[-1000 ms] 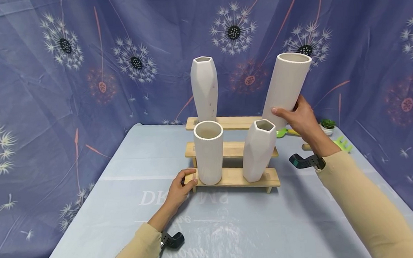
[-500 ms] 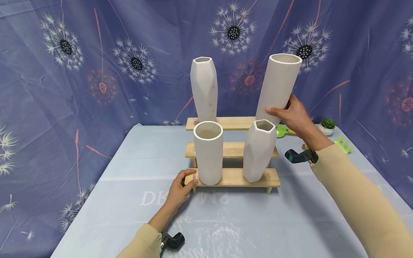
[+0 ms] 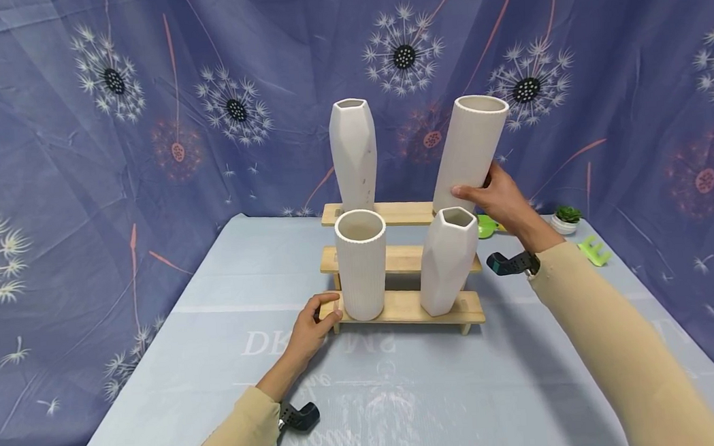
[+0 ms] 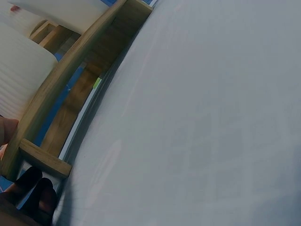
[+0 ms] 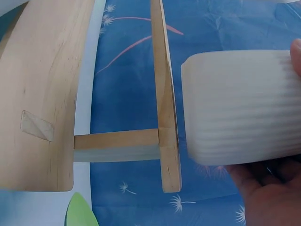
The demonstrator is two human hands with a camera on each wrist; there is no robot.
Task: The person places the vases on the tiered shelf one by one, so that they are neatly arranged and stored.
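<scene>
A: What is seen from the head camera?

B: A tall ribbed cylinder vase point(image 3: 470, 151) is held tilted in the air by the right hand point(image 3: 498, 197), fingers and thumb curled round its lower part, over the right end of the top step of a wooden stepped stand point(image 3: 406, 308). The left hand point(image 3: 310, 330) is rested on the worktop point(image 3: 217, 341) with its fingers curled against the left end of the lowest step. Whether that step is truly gripped cannot be told.

A: What else is carried by the stand?

B: A tall faceted vase point(image 3: 353, 153) is stood on the top step at the left. On the lowest step a short ribbed vase point(image 3: 362, 263) and a short faceted vase point(image 3: 448, 259) are stood upright, well apart.

A: What is added by the right wrist view?

B: The base of the held vase point(image 5: 240, 106) is shown close up, clear of the stand's back rail point(image 5: 164, 94), with blue cloth visible between them. Part of the palm point(image 5: 268, 193) is seen beneath it. That gap is hidden in the head view by the short faceted vase.

A: And by the left wrist view?

B: The lowest step's edge point(image 4: 70, 80) is seen from below, with fingertips point(image 4: 33, 190) dark and blurred at its corner. The right hand and the tilted vase are not shown there.

A: Anything behind the stand?

B: A small potted plant point(image 3: 566, 218) and green garden tools point(image 3: 593, 249) are lain on the worktop at the right, seen only from the head.
</scene>
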